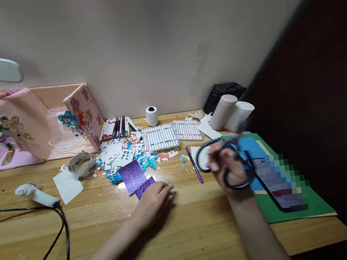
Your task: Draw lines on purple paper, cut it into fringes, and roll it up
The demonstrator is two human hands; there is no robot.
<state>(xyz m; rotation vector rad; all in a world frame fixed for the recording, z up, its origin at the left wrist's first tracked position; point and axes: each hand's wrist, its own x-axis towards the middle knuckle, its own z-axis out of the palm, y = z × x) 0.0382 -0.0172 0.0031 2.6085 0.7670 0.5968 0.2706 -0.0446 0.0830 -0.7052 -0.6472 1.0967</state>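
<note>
My right hand [229,165] is raised over the right of the table, fingers wrapped round the black handles of a pair of scissors [203,156]. Motion blurs the blades, which point away from me. Palm down, my left hand [155,198] lies on the wood with its fingers loosely stretched to the right. Just beyond it, touching or nearly touching, is a small piece of purple paper [143,187] with a dark wavy pattern. A larger purple paper piece [132,176] overlaps it. Between the hands lies a purple marker [194,164].
Paper scraps [117,154] are heaped at the middle back, beside marker boxes [160,137] and a thread spool [151,116]. Left are a tape roll [82,164], a white corded device [36,195] and a pink box [36,122]. A phone [273,185] rests on green sheets [308,206] at right.
</note>
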